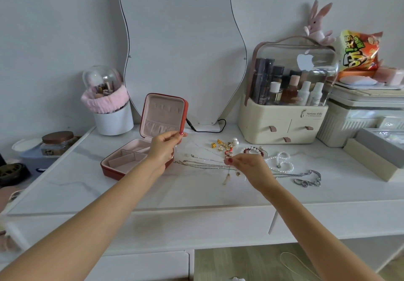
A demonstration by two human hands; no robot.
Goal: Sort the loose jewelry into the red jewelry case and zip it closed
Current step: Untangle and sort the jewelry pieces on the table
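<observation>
Red case lies open and empty at left; the jewelry is strewn to its right. Left hand and right hand pinch a thin chain's ends, apparently. Next: lower it into a compartment.

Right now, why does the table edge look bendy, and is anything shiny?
In the head view, the wide lens bows the table edge; soft daylight leaves faint shadows; the snack bag glints; the thin chains blur slightly.
</observation>
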